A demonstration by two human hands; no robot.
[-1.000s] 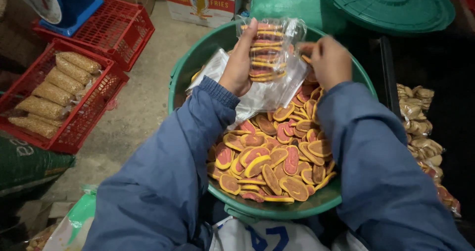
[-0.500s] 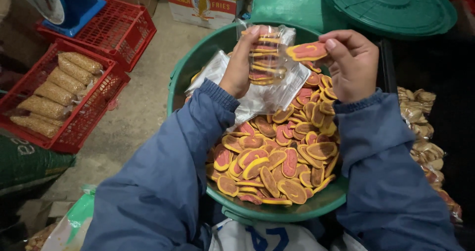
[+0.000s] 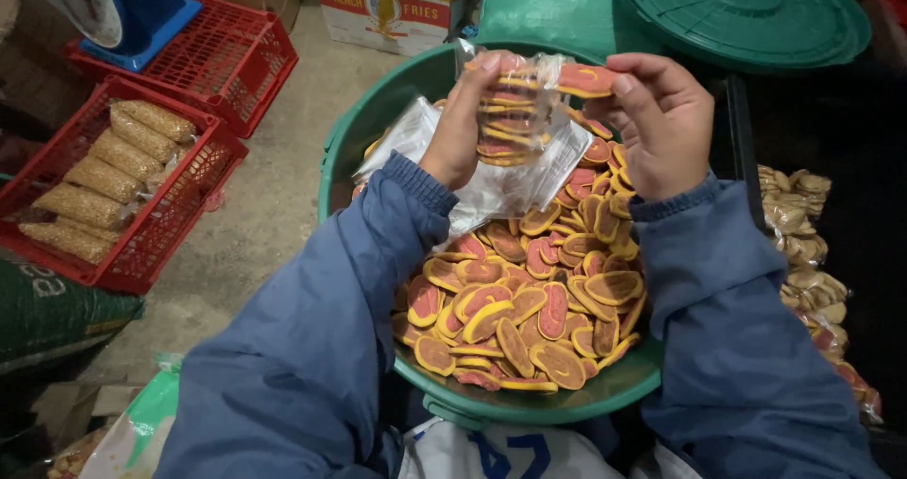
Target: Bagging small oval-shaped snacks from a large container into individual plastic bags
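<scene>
A green plastic tub (image 3: 529, 405) in front of me is heaped with flat oval red-and-yellow crackers (image 3: 529, 304). My left hand (image 3: 459, 129) holds a clear plastic bag (image 3: 510, 111) upright above the tub, with a stack of the crackers inside it. My right hand (image 3: 658, 125) pinches a single cracker (image 3: 586, 80) at the mouth of that bag. A pile of empty clear bags (image 3: 501, 186) lies on the crackers under my left hand. Both arms wear blue sleeves.
Two red crates stand at the left, the nearer crate (image 3: 161, 243) holding filled snack bags (image 3: 99, 181). A blue scale (image 3: 123, 11) sits on the far crate. A green bin lid (image 3: 746, 11) is at the top right. Bagged crackers (image 3: 808, 252) lie at the right.
My right hand rose out of the tub with one cracker and brought it left to the bag's mouth. The left hand kept the bag nearly still.
</scene>
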